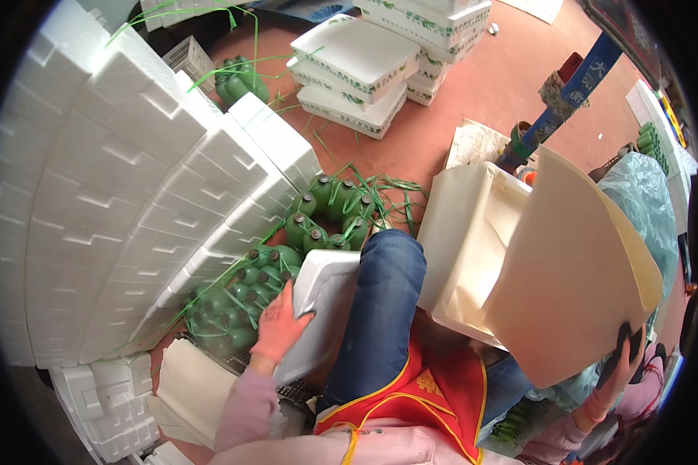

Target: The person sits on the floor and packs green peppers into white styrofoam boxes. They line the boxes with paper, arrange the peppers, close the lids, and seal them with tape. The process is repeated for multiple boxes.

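Observation:
My left hand (280,325), in a coral work glove, grips the near edge of a white foam lid (320,337). The lid stands tilted against the left side of my bent knee. My right hand (619,360), gloved with dark fingertips, pinches the lower right corner of a large cream paper sheet (564,273). That sheet is raised and curved over the right part of an open white foam box (455,226). Cream paper (497,232) lines the box's inside. The sheet hides the box's right end.
Stacked foam boxes (116,157) wall the left side. Bundled green bottles (331,209) stand ahead, with loose green straps (407,192) beside them. More foam boxes (355,58) are piled behind. A blue post (570,93) rises beyond the open box. Paper sheets (192,383) lie at lower left.

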`<state>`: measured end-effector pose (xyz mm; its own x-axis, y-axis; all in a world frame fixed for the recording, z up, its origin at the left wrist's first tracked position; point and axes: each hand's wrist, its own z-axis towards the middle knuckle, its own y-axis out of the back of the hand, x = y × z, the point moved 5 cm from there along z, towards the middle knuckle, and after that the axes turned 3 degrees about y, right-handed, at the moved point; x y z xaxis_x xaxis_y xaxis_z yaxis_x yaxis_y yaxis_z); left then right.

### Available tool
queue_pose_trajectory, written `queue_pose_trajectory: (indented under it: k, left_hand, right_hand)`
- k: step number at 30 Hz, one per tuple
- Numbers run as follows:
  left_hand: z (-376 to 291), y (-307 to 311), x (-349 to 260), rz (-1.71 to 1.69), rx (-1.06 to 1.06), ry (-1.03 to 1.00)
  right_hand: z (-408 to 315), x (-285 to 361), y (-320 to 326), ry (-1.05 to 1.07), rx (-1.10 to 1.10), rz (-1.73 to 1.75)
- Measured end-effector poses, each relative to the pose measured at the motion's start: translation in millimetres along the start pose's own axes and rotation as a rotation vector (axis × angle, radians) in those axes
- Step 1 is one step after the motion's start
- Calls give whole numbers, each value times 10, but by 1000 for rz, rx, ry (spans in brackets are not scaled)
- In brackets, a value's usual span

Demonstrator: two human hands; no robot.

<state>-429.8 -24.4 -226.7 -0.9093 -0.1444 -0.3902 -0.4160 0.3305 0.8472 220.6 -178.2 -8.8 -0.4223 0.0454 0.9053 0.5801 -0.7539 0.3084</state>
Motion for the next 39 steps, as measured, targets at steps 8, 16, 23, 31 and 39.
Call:
queue_pose_trajectory:
  k: [8, 16, 23, 31, 39]
  left_hand:
    - [748, 229, 217, 97, -192, -60]
    - [2940, -560, -1379, 459, -173, -450]
    - [2981, -999, -780, 695, -65, -305]
    - [2126, -793, 155, 531, -105, -97]
    - [3611, -1886, -314, -418, 115, 290]
  right_hand:
    - [190, -386, 145, 45, 9, -112]
    - [156, -383, -132, 19, -4, -273]
    - [61, -235, -443, -197, -57, -249]
    - [0, -435, -853, -184, -80, -161]
    - [199, -142, -754, 92, 179, -695]
